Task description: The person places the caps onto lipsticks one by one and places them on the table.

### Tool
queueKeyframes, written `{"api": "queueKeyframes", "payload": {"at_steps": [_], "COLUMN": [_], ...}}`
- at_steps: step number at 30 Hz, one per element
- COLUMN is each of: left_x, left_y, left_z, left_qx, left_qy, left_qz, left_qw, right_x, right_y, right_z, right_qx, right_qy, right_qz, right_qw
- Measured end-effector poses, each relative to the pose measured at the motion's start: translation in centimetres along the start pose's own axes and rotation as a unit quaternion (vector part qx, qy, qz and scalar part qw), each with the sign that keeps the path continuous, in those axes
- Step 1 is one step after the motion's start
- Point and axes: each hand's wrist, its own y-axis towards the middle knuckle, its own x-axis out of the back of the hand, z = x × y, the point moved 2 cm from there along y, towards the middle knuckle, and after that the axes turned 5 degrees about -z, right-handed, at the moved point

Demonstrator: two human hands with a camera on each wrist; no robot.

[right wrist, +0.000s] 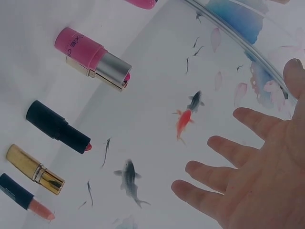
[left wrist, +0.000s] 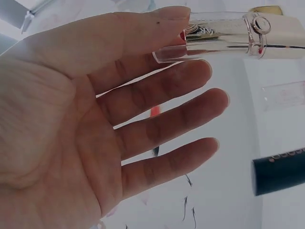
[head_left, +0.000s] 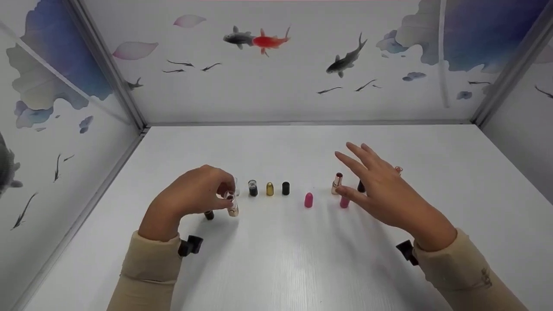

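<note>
My left hand [head_left: 194, 190] pinches a gold lipstick with a clear cap [head_left: 232, 205] between thumb and forefinger. In the left wrist view the clear cap surrounds the top of this gold lipstick [left wrist: 217, 38], and the other fingers stretch out loosely. Beside that hand are a dark tube [head_left: 209, 214] and a clear cap [left wrist: 283, 98]. My right hand [head_left: 384, 190] is spread, holding nothing, above the right-hand lipsticks. Near it stand a rose-gold lipstick [head_left: 336, 185] and a pink lipstick [right wrist: 81, 47] with a silver collar, both uncapped. A black lipstick [right wrist: 59, 126] shows its red tip.
Between the hands stand a black cap with a clear top [head_left: 252, 188], a gold cap [head_left: 270, 189], a black cap [head_left: 285, 188] and a pink cap [head_left: 308, 200]. Beyond the black lipstick are a gold one [right wrist: 35, 169] and a peach-tipped one [right wrist: 26, 195]. Printed panels [head_left: 298, 95] enclose the white table [head_left: 276, 268].
</note>
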Motion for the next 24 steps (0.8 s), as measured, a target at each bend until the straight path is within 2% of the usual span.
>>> {"api": "queueKeyframes", "payload": {"at_steps": [7, 10, 17, 24], "left_x": [-0.5, -0.5, -0.7, -1.0], "left_y": [-0.1, 0.0, 0.1, 0.2], "left_z": [1.8, 2.1, 2.7, 3.3], "left_qx": [0.005, 0.005, 0.043, 0.053], "left_qy": [0.002, -0.002, -0.005, -0.003], "left_qz": [-0.002, 0.003, 0.03, 0.034], "left_qw": [1.0, 1.0, 0.9986, 0.998], "right_x": [-0.1, -0.1, -0.2, -0.3], "right_y": [0.0, 0.0, 0.0, 0.0], "right_z": [0.0, 0.0, 0.0, 0.1], "right_qx": [0.001, 0.001, -0.001, -0.004], "right_qy": [0.007, 0.006, -0.002, -0.003], "right_qz": [0.006, 0.005, 0.008, 0.011], "right_qw": [1.0, 1.0, 1.0, 0.9999]}}
